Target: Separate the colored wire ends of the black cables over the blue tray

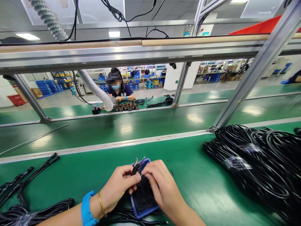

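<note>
Between the thumb and fingers of my left hand are the ends of black cables, with thin coloured wires showing at their tips. My right hand is close beside them, thumb and forefinger pinched near the cable ends; what sits in that pinch is too small to make out. Both hands are over a blue tray that holds a heap of small black pieces. More black cables lie on the green bench under my left wrist and the tray.
Large bundles of black cable are piled at the right, and more cables lie at the left. Beyond a metal rail, a masked person sits at the opposite bench near copper-coloured parts. A slanted metal post rises at the right.
</note>
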Available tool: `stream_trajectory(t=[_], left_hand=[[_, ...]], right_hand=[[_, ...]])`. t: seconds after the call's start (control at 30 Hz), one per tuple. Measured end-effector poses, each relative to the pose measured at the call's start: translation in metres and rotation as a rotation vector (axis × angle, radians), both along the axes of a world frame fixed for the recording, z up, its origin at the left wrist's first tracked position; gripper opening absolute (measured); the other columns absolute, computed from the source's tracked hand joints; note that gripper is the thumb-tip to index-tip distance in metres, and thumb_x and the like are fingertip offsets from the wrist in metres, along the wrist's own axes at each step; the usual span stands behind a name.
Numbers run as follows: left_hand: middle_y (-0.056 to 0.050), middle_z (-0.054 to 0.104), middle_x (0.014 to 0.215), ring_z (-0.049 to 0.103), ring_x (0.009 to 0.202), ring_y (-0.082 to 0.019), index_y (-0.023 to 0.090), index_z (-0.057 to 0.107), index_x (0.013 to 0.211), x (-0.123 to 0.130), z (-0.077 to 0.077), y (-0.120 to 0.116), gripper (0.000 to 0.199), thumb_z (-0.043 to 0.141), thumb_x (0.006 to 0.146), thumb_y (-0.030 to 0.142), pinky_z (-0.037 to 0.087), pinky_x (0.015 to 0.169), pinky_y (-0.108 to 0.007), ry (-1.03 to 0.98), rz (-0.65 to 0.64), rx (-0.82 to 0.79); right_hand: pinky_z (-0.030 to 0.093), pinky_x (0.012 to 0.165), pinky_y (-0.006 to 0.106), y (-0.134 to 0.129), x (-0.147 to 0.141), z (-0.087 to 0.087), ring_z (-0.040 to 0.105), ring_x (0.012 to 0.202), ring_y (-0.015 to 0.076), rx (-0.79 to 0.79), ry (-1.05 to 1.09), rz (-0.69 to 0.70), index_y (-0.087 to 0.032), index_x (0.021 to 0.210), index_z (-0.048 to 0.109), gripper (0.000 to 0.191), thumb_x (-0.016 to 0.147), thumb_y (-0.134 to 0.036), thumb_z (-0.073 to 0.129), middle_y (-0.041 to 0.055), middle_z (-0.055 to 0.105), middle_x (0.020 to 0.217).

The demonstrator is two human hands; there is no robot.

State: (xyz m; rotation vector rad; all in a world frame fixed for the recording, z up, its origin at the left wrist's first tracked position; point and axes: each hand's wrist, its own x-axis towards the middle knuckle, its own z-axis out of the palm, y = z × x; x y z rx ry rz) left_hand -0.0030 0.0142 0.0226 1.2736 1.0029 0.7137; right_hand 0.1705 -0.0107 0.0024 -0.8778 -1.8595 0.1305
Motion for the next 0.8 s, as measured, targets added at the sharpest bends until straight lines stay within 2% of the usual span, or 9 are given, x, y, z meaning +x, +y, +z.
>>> stream_trajectory(t=[0.17, 0.6, 0.8], left_hand=[[0.003, 0.051, 0.058, 0.042, 0.053, -0.009, 0.014, 0.060, 0.074, 0.0004, 0.0004, -0.0002, 0.040, 0.075, 0.070, 0.051, 0.034, 0.050, -0.023, -0.003, 0.011, -0.012], [0.003, 0.051, 0.058, 0.044, 0.053, -0.009, 0.014, 0.061, 0.072, -0.0007, 0.0001, -0.0006, 0.039, 0.077, 0.068, 0.048, 0.035, 0.050, -0.022, -0.036, 0.021, -0.014], [0.002, 0.052, 0.062, 0.045, 0.055, -0.010, 0.013, 0.064, 0.079, -0.0005, -0.0012, -0.0018, 0.033, 0.076, 0.070, 0.042, 0.036, 0.050, -0.021, -0.082, 0.002, -0.003]], right_hand=[[0.049, 0.071, 0.031, -0.0001, 0.0018, 0.0016, 0.055, 0.083, 0.0192, 0.013, 0.047, -0.057, -0.020, 0.098, 0.056, 0.021, 0.095, -0.003, 0.045, 0.0049, 0.060, 0.087], [0.049, 0.073, 0.034, 0.0002, 0.0024, -0.0010, 0.056, 0.082, 0.0205, -0.060, -0.015, -0.033, -0.022, 0.097, 0.056, 0.019, 0.096, -0.007, 0.043, 0.0050, 0.062, 0.088], [0.048, 0.069, 0.033, -0.0038, 0.0046, -0.0002, 0.057, 0.077, 0.0193, -0.170, -0.017, -0.009, -0.022, 0.091, 0.058, 0.018, 0.097, -0.010, 0.045, 0.0033, 0.065, 0.084]])
